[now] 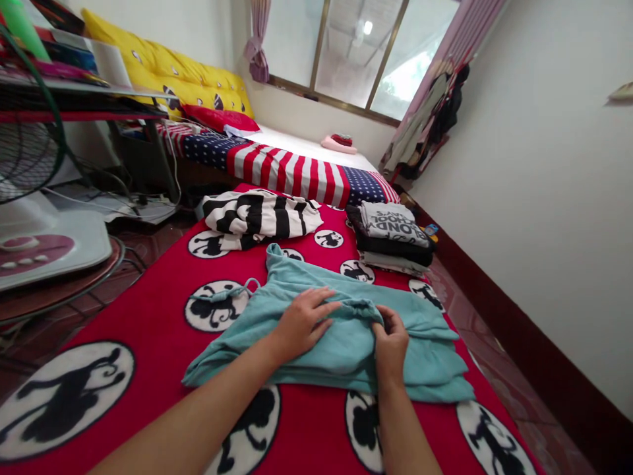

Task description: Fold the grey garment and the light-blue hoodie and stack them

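Observation:
A teal garment (316, 359) lies spread sideways on the red blanket, in layers, with a thin tie looping out at its left. My left hand (304, 324) rests palm down on its middle, fingers stretched out over the cloth. At the garment's gathered, elastic-looking edge (361, 307), my right hand (391, 340) pinches the fabric between thumb and fingers. Some of the right fingertips are hidden in the folds. Whether that gathered edge is a cuff or a waistband I cannot tell.
Beyond the garment, a black-and-white striped top (267, 214) lies crumpled on the red blanket (158, 336). A stack of folded clothes (393, 234) stands at the back right. A fan (44, 231) is at the left, and a white wall (558, 198) rises at the right.

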Demonstrator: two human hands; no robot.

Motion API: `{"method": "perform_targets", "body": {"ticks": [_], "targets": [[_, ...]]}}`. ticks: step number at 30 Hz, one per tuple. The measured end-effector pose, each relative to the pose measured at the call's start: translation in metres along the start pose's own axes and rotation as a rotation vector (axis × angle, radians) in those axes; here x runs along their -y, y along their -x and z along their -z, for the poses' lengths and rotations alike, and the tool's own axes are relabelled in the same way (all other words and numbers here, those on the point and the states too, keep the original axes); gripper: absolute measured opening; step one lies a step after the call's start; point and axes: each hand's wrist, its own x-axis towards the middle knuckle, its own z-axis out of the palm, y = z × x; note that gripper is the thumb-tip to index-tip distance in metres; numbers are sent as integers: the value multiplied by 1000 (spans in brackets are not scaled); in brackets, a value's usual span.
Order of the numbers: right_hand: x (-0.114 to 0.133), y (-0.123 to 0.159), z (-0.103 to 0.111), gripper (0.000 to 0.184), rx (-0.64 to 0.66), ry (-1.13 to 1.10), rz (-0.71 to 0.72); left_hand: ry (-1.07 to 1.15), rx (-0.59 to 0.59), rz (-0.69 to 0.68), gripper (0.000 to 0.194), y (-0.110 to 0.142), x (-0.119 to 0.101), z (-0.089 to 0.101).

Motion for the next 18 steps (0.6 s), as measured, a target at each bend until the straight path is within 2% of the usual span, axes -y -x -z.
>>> {"method": "perform_targets", "body": {"ticks": [3, 5, 7, 10, 13, 16, 18], "targets": [[0, 0, 1, 40, 117, 29, 42, -83, 52, -5, 47, 3, 9, -15], [5, 3, -2, 39, 160, 75, 87, -117, 41, -13, 48, 4, 13, -17], [8, 5, -5, 35, 133, 95, 72, -148, 24, -30, 46, 5, 13, -15], [3, 5, -5, 40, 19, 122, -6, -202, 33, -74, 42, 6, 8, -11], [-4, 1, -1, 40, -20, 308, -22, -260, 116, -89, 42, 6, 4, -9], [-2, 1, 1, 34, -47, 545, 221, -397, 246, -57, 50, 6, 3, -11], [5, 7, -2, 37, -18, 595, 407, -496, 293, -47, 61, 7, 3, -14]]}}
